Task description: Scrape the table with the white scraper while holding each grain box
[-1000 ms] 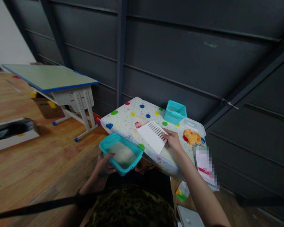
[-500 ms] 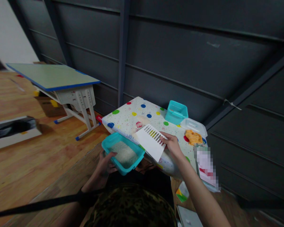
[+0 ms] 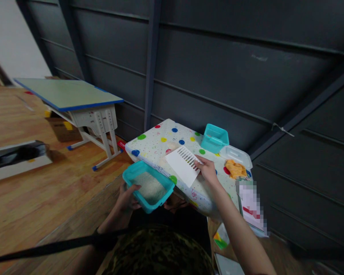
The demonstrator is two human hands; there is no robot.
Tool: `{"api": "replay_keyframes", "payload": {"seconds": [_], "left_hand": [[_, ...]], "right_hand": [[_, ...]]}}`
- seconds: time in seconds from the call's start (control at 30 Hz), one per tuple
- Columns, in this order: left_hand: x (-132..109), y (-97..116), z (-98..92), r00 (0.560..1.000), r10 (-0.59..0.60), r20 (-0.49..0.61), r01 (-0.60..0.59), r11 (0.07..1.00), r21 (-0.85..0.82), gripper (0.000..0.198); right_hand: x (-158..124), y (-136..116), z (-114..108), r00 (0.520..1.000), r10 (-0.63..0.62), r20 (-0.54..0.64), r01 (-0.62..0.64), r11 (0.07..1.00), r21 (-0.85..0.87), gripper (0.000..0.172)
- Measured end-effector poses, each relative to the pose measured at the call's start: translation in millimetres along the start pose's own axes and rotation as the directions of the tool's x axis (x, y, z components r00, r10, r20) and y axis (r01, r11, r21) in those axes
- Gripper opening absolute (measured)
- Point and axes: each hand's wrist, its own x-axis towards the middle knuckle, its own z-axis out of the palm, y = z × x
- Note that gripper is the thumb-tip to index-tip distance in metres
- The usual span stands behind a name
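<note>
My left hand point(image 3: 128, 198) grips the near left wall of a turquoise plastic box point(image 3: 150, 208), thumb over the rim. White grains that look like rice point(image 3: 150, 186) lie inside, and the box is held just off the table's front edge. In my right hand point(image 3: 206, 168) is a white slotted scoop point(image 3: 182, 168), pinched at its slotted end with the thumb on top. The scoop's plain end points left and toward me, above the tabletop. A thin patch of pale grains point(image 3: 172, 148) lies on the spotted tablecloth point(image 3: 149, 142) behind it.
A second turquoise box point(image 3: 215, 139) stands at the table's back right, beside a clear lid point(image 3: 236, 156) and an orange cloth point(image 3: 235, 169). A green-topped desk point(image 3: 71, 93) and a long carton point(image 3: 20, 160) stand to the left. Dark wall panels point(image 3: 218, 68) rise behind.
My right hand has turned the scoop slightly and moved it a little up and away from me over the table. The left hand and its box have barely moved.
</note>
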Motion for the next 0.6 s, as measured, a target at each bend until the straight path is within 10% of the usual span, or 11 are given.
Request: {"api": "replay_keyframes", "payload": {"seconds": [0.27,0.6], "left_hand": [[9.7,-0.4,-8.1,0.999,0.038,0.0,-0.038,0.999,-0.026,0.104],[9.9,-1.8,-17.8,0.994,0.077,0.073,-0.074,0.996,-0.051,0.115]], "right_hand": [[-28.3,-7.9,22.7,0.976,0.032,0.214,-0.053,0.994,0.094,0.06],[32.7,-27.2,-1.0,0.995,-0.02,-0.093,0.012,0.997,-0.081,0.068]]}}
